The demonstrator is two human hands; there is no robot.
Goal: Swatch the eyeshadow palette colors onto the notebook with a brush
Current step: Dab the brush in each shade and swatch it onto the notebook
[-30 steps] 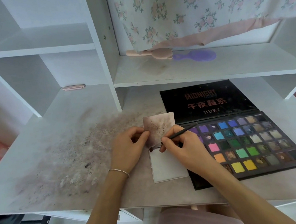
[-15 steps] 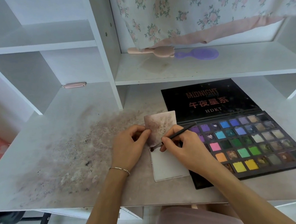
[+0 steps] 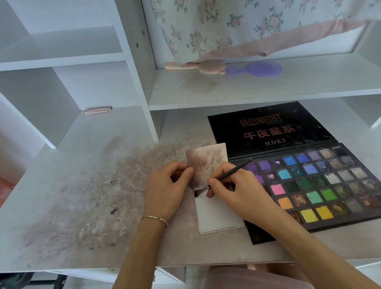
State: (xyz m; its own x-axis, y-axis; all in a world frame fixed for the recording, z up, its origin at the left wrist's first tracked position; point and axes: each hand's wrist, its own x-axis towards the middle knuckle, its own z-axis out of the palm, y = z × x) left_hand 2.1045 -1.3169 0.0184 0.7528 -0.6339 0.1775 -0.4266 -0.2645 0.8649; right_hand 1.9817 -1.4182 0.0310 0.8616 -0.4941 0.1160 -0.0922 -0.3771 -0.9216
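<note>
The little notebook (image 3: 214,188) lay open on the dusty desk (image 3: 95,176), just left of the palette (image 3: 328,182). The right hand (image 3: 233,191) pinched the brush (image 3: 225,177), tip on the page. The left hand (image 3: 166,188) held the top page up.

bright, even daylight, soft shadows under the hands (image 3: 214,188) on the bench (image 3: 74,202). wide-angle bend at edges, shelf (image 3: 272,89) lines curve. centre sharp, corners a bit soft.
</note>
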